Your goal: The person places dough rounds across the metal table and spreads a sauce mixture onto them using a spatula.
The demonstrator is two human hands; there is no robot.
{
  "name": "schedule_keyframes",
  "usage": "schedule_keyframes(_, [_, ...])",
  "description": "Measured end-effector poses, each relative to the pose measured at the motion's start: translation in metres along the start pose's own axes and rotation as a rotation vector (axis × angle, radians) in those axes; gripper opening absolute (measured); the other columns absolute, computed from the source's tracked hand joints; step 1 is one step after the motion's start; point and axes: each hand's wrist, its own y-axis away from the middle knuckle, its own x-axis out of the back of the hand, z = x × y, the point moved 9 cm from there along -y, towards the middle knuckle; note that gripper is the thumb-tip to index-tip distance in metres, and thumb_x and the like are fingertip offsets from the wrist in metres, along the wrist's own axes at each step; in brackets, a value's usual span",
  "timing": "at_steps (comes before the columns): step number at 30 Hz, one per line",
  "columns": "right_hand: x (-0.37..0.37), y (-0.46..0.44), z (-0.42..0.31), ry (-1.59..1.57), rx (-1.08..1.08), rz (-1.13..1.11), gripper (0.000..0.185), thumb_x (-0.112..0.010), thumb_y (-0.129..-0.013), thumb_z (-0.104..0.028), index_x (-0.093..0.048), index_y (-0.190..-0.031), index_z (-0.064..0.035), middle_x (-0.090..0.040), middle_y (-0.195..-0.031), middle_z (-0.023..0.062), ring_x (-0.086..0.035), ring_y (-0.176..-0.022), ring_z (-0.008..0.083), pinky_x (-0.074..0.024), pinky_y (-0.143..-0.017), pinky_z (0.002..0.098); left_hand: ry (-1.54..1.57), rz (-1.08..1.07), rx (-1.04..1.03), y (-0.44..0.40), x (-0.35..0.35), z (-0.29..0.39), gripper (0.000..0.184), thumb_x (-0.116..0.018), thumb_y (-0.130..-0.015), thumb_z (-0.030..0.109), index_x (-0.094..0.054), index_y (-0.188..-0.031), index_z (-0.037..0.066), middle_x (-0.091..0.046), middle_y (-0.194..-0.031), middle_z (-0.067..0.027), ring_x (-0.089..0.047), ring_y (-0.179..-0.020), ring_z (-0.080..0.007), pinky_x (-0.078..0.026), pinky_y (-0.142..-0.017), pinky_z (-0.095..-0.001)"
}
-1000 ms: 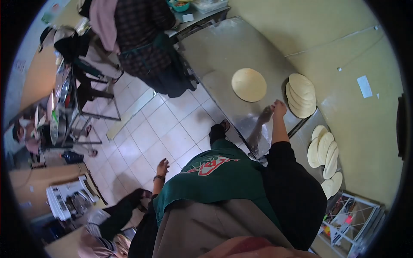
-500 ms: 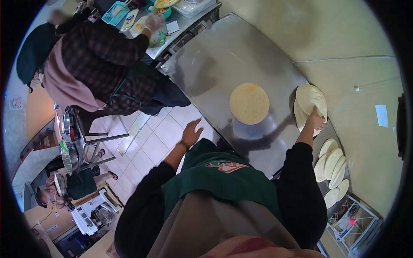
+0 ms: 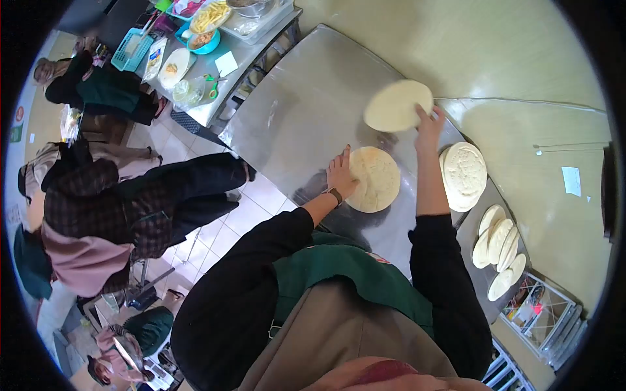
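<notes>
A round flatbread (image 3: pixel 399 105), smeared by motion, hangs over the far right part of the metal griddle (image 3: pixel 287 104). My right hand (image 3: pixel 429 125) pinches it at its right edge. On the griddle nearer to me lies another round flatbread (image 3: pixel 378 179), pale with light brown spots. My left hand (image 3: pixel 342 176), fingers stretched out, rests at the left edge of this one, the thumb side over its surface. To the right, beside my right forearm, a stack of pale flatbreads (image 3: pixel 464 174) sits at the griddle's edge.
More flatbreads (image 3: pixel 499 240) overlap on a metal surface at right, near a wire rack (image 3: pixel 544 313). Behind the griddle, a side table holds a blue basket (image 3: pixel 132 49), a bowl of filling (image 3: pixel 203 42) and green scissors (image 3: pixel 213 88). A co-worker (image 3: pixel 85 208) stands left; others are farther off.
My right hand has lifted a flatbread off the stack and carried it left over the griddle. My left hand has come forward to the flatbread there. The co-worker has moved away from the side table.
</notes>
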Motion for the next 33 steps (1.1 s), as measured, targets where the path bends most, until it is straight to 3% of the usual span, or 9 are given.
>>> schedule_keyframes(5, [-0.136,-0.035,0.029,-0.298,-0.191,-0.24,0.065,-0.075,-0.074,-0.009,-0.034,-0.124,-0.0051,-0.058,-0.102,0.0135,-0.059,-0.089,0.0227,-0.05,-0.071,0.0366,0.454,-0.061,0.099,-0.017,0.009,-0.032,0.108,-0.074,-0.062,0.0,-0.01,-0.148,0.01,-0.048,-0.107,-0.0155,-0.051,-0.096,-0.0289,-0.045,-0.086,-0.0387])
schedule_keyframes(10, [-0.131,-0.039,0.082,-0.112,-0.32,-0.21,0.058,-0.066,-0.081,-0.006,-0.034,-0.129,-0.0032,-0.057,-0.108,0.0151,-0.06,-0.093,0.0248,-0.0532,-0.074,0.0361,0.804,0.048,0.039,-0.04,0.054,-0.095,0.1,-0.066,-0.066,-0.012,-0.014,-0.148,0.014,-0.052,-0.096,-0.0082,-0.056,-0.083,-0.0187,-0.051,-0.074,-0.0309])
schedule_keyframes(12, [-0.094,-0.033,0.08,0.047,-0.215,-0.142,0.043,-0.064,-0.082,-0.008,-0.046,-0.12,-0.0015,-0.058,-0.106,0.0127,-0.06,-0.089,0.0222,-0.0528,-0.072,0.0331,0.805,0.135,0.001,-0.063,0.076,-0.149,0.101,-0.068,-0.065,-0.01,-0.017,-0.148,0.017,-0.055,-0.095,-0.007,-0.056,-0.083,-0.0173,-0.051,-0.072,-0.0306])
schedule_keyframes(14, [-0.021,-0.047,0.077,0.416,0.223,-0.013,0.034,-0.063,-0.078,-0.006,-0.056,-0.111,-0.0039,-0.059,-0.107,0.0136,-0.059,-0.092,0.0256,-0.049,-0.078,0.0366,0.558,0.23,-0.022,-0.083,0.125,-0.177,0.099,-0.068,-0.066,-0.009,-0.019,-0.147,0.017,-0.055,-0.096,-0.007,-0.056,-0.081,-0.0173,-0.051,-0.07,-0.0287])
schedule_keyframes(18, [0.129,-0.011,0.005,1.134,0.742,0.617,0.046,-0.069,-0.076,-0.023,-0.055,-0.117,-0.0075,-0.051,-0.124,0.0177,-0.046,-0.116,0.0365,-0.0358,-0.098,0.0462,0.548,0.29,0.031,-0.126,0.19,-0.224,0.093,-0.067,-0.067,-0.011,-0.025,-0.145,0.016,-0.054,-0.109,-0.0117,-0.056,-0.089,-0.02,-0.051,-0.072,-0.0305])
schedule_keyframes(22, [0.284,0.011,0.016,1.251,-0.116,1.172,0.088,-0.07,-0.069,-0.057,-0.039,-0.132,-0.0052,-0.029,-0.143,0.0199,-0.034,-0.127,0.0393,-0.0304,-0.102,0.0507,0.462,0.361,0.015,-0.163,0.226,-0.229,0.091,-0.074,-0.068,-0.002,-0.026,-0.144,0.013,-0.056,-0.106,-0.0111,-0.055,-0.086,-0.0195,-0.05,-0.071,-0.0323])
schedule_keyframes(26, [0.347,0.02,0.067,0.88,-0.703,0.931,0.104,-0.072,-0.058,-0.068,-0.038,-0.134,-0.0045,-0.037,-0.138,0.0195,-0.036,-0.127,0.0336,-0.028,-0.107,0.0442,0.09,0.455,-0.059,-0.177,0.223,-0.233,0.09,-0.078,-0.065,0.008,-0.029,-0.141,0.007,-0.053,-0.115,-0.0156,-0.051,-0.104,-0.0322,-0.039,-0.093,-0.0439])
schedule_keyframes(31, [0.315,0.041,0.03,0.85,-0.44,1.14,0.083,-0.085,-0.059,-0.041,-0.044,-0.122,-0.0078,-0.047,-0.124,0.0201,-0.045,-0.118,0.0302,-0.0393,-0.097,0.0396,-0.057,0.432,-0.248,-0.128,0.204,-0.129,0.07,-0.069,-0.074,0.005,-0.038,-0.137,0.006,-0.048,-0.13,-0.0163,-0.046,-0.116,-0.0325,-0.036,-0.098,-0.04])
schedule_keyframes(33, [0.3,0.025,0.042,0.364,0.008,0.942,0.076,-0.085,-0.063,-0.014,-0.037,-0.121,-0.0074,-0.048,-0.119,0.021,-0.05,-0.11,0.0288,-0.0438,-0.092,0.0377,0.201,0.271,-0.307,-0.109,0.167,-0.101,0.065,-0.068,-0.077,0.005,-0.04,-0.136,0.008,-0.05,-0.128,-0.0123,-0.049,-0.113,-0.0258,-0.039,-0.094,-0.0384])
